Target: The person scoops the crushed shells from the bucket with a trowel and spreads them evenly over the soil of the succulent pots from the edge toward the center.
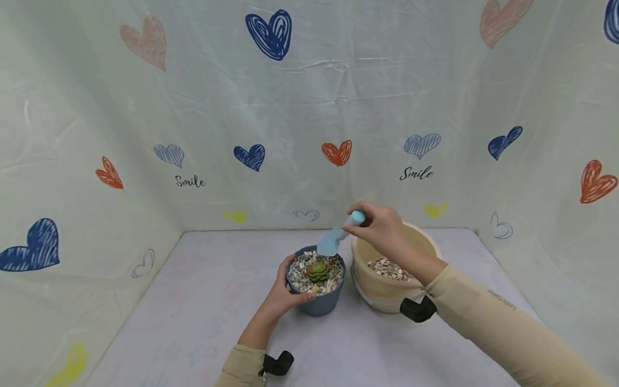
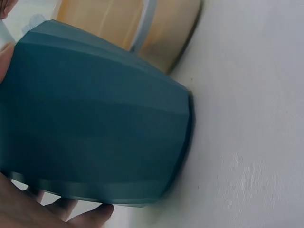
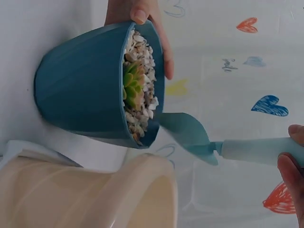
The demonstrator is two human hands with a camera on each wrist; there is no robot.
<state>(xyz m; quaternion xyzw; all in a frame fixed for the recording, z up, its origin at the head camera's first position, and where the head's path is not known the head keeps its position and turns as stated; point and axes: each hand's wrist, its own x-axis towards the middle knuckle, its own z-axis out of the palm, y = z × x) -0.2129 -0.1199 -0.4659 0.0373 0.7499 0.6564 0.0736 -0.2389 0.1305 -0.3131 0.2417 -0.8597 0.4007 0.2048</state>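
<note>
A blue plant pot (image 1: pixel 319 306) stands on the table, filled with pale pebbles (image 1: pixel 302 277) around a green succulent (image 1: pixel 317 272). My left hand (image 1: pixel 282 293) grips the pot's left side, its thumb along the near rim. My right hand (image 1: pixel 379 226) holds a light blue trowel (image 3: pixel 190 135) by the handle, fingers and thumb pinched round it. The trowel's blade dips to the pot's far right rim, just above the pebbles. In the left wrist view the pot's wall (image 2: pixel 99 114) fills much of the frame, with several left fingertips below it.
To the right of the blue pot, very near it, stands a larger cream pot (image 1: pixel 382 290) with pebbles (image 1: pixel 389 269) inside. My right forearm passes over its near rim. A white sheet printed with hearts (image 1: pixel 300 107) hangs behind and beside the table (image 1: pixel 203 301).
</note>
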